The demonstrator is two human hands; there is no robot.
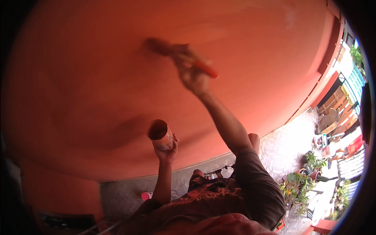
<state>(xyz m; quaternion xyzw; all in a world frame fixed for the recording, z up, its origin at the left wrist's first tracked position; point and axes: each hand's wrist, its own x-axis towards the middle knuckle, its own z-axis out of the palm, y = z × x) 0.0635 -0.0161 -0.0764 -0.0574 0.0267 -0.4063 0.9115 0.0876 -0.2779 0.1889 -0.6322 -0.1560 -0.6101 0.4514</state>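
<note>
My right hand (pixel 194 74) is raised in front of an orange-red wall (pixel 250 51), closed around a paintbrush. The brush's red handle end (pixel 207 69) sticks out behind my fingers, and its dark bristle head (pixel 156 46) is at the wall, smeared by motion. Lower down, my left hand (pixel 168 150) grips a paint-stained can (pixel 166 141) from below and the side. The can's open mouth tilts toward the wall, and its inside looks dark orange; how much paint it holds I cannot tell.
A small pink-red container (pixel 146 196) stands on the grey floor (pixel 129 199) near my left forearm. At the right are potted plants (pixel 299 184), wooden boards (pixel 340 107) and a bright sunlit floor. A dark opening (pixel 66 220) lies at the lower left.
</note>
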